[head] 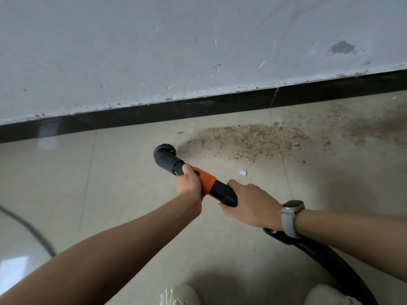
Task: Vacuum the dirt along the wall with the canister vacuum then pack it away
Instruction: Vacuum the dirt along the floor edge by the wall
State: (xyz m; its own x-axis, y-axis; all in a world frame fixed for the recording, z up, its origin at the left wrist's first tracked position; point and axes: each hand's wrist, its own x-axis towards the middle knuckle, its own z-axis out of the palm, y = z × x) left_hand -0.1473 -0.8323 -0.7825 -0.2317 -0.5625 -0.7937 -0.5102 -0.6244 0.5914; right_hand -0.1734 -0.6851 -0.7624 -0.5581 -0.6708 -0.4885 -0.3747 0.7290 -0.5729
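Both hands grip the vacuum wand [204,183], the left hand [189,183] at its orange collar [203,180] and the right hand [251,205] (watch [291,216] on the wrist) behind it, the brush nozzle [164,151] meeting the dirt [253,139] spread toward two o'clock beside the black baseboard [198,108].
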